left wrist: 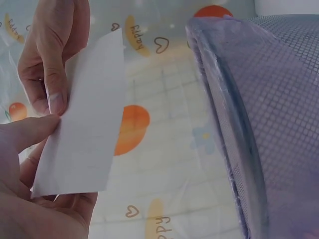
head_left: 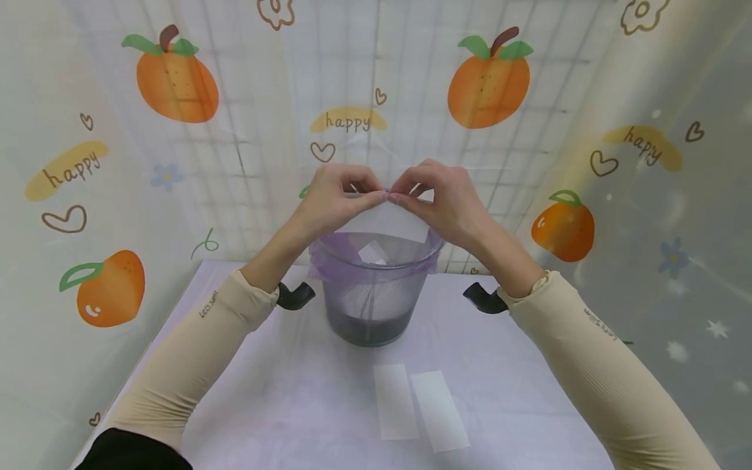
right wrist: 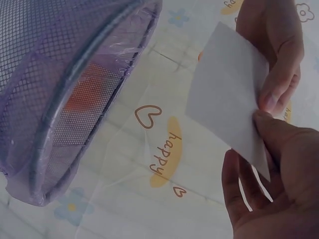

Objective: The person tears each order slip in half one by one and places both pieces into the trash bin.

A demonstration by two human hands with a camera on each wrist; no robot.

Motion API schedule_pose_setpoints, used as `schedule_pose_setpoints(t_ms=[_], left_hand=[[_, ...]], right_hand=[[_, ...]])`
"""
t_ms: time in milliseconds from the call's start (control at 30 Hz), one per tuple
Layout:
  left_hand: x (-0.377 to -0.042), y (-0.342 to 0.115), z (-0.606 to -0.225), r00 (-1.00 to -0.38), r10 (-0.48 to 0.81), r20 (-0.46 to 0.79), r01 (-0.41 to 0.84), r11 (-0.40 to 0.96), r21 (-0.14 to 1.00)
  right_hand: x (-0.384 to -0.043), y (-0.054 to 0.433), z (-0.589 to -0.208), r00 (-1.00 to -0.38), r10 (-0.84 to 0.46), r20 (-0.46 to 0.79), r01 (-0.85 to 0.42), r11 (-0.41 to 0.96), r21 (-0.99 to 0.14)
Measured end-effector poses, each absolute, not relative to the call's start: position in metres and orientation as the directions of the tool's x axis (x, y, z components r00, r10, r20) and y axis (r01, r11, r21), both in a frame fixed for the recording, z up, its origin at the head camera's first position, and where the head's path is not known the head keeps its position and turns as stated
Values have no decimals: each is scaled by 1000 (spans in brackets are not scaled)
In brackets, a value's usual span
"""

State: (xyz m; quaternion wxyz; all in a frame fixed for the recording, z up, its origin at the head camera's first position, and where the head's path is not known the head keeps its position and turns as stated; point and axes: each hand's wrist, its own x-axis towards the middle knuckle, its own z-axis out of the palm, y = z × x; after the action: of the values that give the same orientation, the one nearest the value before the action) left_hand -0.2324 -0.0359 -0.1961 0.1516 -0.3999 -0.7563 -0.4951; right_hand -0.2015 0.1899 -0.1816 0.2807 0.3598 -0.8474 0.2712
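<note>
My left hand (head_left: 337,199) and right hand (head_left: 443,199) meet above a mesh wastebasket (head_left: 370,300). Between thumbs and fingers, both pinch the same edge of a white rectangular piece of paper (left wrist: 92,119), thumb tips side by side. The paper (right wrist: 229,89) appears whole in both wrist views and hangs over the far side of the basket in the head view. A purple plastic bag (head_left: 335,258) lines the basket and folds over its rim. Through the opening, a small white piece (head_left: 373,252) shows.
Two white paper strips (head_left: 396,401) lie side by side on the white-covered table (head_left: 282,405), in front of the basket. Behind stands a printed curtain (head_left: 264,111) over a wire grid. Black curved pieces (head_left: 296,296) stick out at both wrists.
</note>
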Motion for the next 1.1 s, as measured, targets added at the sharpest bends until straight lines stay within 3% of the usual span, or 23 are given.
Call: schedule_pose_setpoints(t_ms=[433, 800, 1100], left_hand=[[-234, -33, -200, -671, 441, 596, 714, 169, 679], [-236, -31, -202, -706, 416, 573, 661, 99, 743], [-236, -31, -205, -727, 406, 554, 647, 135, 750]], right_hand=[[-199, 186, -186, -491, -460, 740, -794, 585, -163], [-196, 181, -186, -489, -437, 755, -780, 607, -154], [-194, 181, -187, -483, -439, 758, -787, 597, -156]])
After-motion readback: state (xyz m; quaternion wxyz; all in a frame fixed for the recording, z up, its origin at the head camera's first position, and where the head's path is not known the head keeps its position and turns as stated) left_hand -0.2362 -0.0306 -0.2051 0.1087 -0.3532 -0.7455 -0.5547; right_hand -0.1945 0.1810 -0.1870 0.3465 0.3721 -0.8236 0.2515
